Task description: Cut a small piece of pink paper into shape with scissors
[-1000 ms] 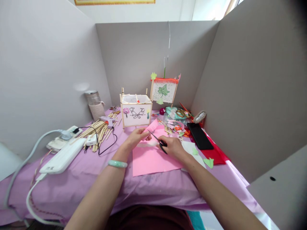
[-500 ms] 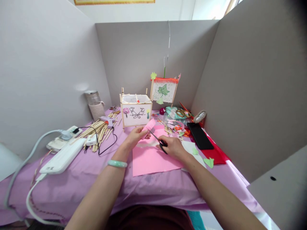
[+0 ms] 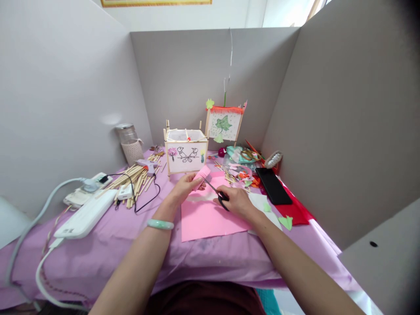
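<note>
My left hand (image 3: 186,187) pinches a small folded piece of pink paper (image 3: 202,173), which has fine slits along one edge. My right hand (image 3: 239,201) is closed round the black handles of a pair of scissors (image 3: 223,200). Their blades point up and left and touch the pink piece near my left fingertips. Beneath both hands a large pink sheet (image 3: 210,221) lies flat on the purple cloth. Just behind my left hand stands a stick-framed paper lantern (image 3: 187,156) with two birds drawn on its front.
Wooden sticks (image 3: 139,181), a white power bank (image 3: 85,214) and cables lie left. A second lantern (image 3: 225,124) with a green leaf hangs behind. At right are a black phone (image 3: 274,186), paper scraps (image 3: 244,175) and red sheets (image 3: 297,208). Grey partitions (image 3: 210,65) surround the table.
The pink piece has tipped slightly, its upper end now lower and further left. Both hands and the scissors have hardly moved.
</note>
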Available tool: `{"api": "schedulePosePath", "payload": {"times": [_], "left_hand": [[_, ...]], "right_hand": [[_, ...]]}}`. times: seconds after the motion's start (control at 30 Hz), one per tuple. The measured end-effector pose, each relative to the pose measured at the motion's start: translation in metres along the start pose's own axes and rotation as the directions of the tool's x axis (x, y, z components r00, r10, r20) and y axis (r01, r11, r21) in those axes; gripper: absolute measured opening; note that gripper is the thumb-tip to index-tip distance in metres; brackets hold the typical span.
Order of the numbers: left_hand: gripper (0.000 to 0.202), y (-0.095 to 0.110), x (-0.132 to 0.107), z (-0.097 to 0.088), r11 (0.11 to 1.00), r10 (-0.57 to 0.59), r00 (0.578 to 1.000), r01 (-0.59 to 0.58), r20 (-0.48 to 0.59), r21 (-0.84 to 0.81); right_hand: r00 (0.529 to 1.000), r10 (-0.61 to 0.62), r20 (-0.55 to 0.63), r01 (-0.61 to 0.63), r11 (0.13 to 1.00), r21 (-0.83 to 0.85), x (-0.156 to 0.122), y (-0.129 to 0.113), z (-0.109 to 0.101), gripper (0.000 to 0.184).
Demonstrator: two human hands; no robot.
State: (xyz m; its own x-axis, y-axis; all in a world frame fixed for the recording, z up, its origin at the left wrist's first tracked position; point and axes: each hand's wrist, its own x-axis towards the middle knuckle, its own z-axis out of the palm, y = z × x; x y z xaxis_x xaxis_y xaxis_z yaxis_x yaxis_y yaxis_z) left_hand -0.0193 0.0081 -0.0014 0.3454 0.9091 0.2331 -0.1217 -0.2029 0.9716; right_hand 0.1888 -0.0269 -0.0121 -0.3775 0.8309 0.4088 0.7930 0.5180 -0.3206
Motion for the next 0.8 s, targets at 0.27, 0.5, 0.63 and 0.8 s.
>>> {"api": "schedulePosePath", "payload": {"times": [0.27, 0.5, 0.63, 0.8], "left_hand": [[0.026, 0.0036, -0.0022, 0.0019, 0.998, 0.0, 1.0, -0.001, 0.003, 0.057], [0.026, 0.0014, -0.001, 0.0008, 0.992, -0.003, 1.0, 0.001, 0.019, 0.124], [0.025, 0.0018, -0.0008, 0.0011, 0.994, 0.002, 1.0, -0.004, 0.022, 0.113], [0.026, 0.0014, -0.0008, 0.0004, 0.994, 0.011, 0.999, -0.016, 0.041, 0.106]], "right_hand": [[1.0, -0.018, -0.01, 0.018, 1.0, 0.009, -0.0007, 0.0015, 0.0025, 0.018], [1.0, -0.013, 0.008, 0.013, 1.0, -0.012, 0.0002, -0.0008, 0.0016, 0.018], [1.0, -0.017, 0.007, 0.017, 1.0, -0.012, 0.0005, 0.0003, 0.0025, 0.018], [1.0, -0.01, 0.002, 0.01, 1.0, 0.003, 0.0007, 0.0024, 0.0038, 0.017]]}}
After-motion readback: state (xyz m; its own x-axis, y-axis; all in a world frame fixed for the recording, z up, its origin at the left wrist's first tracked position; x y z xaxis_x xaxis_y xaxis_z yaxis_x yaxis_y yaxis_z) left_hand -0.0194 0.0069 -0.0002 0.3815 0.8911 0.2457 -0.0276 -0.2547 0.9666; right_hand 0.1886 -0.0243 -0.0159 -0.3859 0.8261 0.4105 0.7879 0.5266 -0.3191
